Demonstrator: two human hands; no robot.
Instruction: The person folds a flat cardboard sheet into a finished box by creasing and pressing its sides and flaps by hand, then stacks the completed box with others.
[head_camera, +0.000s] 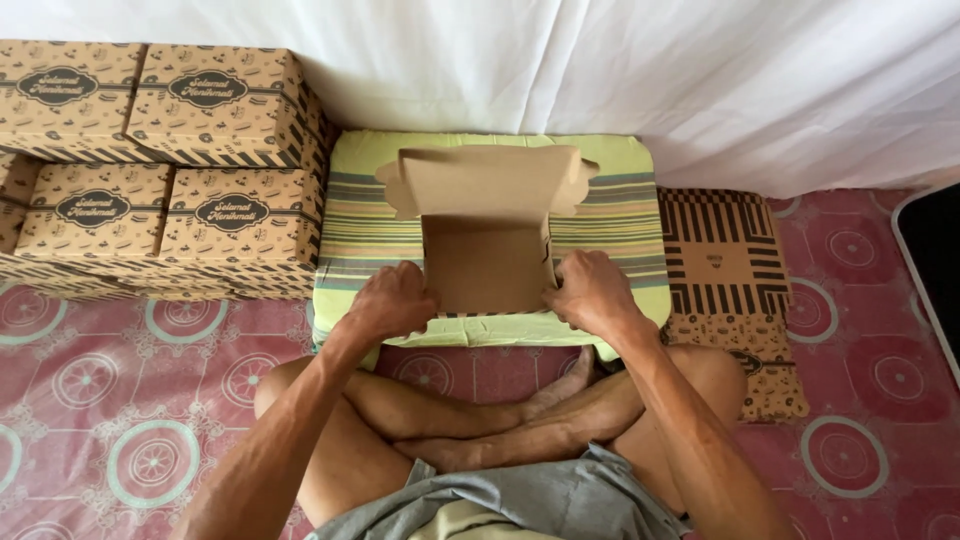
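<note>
A brown cardboard box (487, 262) stands open on a striped green cushion (610, 215), its lid flap tilted up toward the far side. My left hand (392, 298) grips the box's near left corner with fingers curled around the wall. At the near right corner my right hand (590, 290) presses and holds the box's side. Both hands rest at the cushion's front edge, above my crossed legs.
Several closed printed brown boxes (170, 170) are stacked at the left against a white curtain (650, 70). A pile of flat unfolded box blanks (730, 280) lies right of the cushion. A patterned red floor mat (120, 400) covers the floor. A dark object (935, 250) sits at the far right.
</note>
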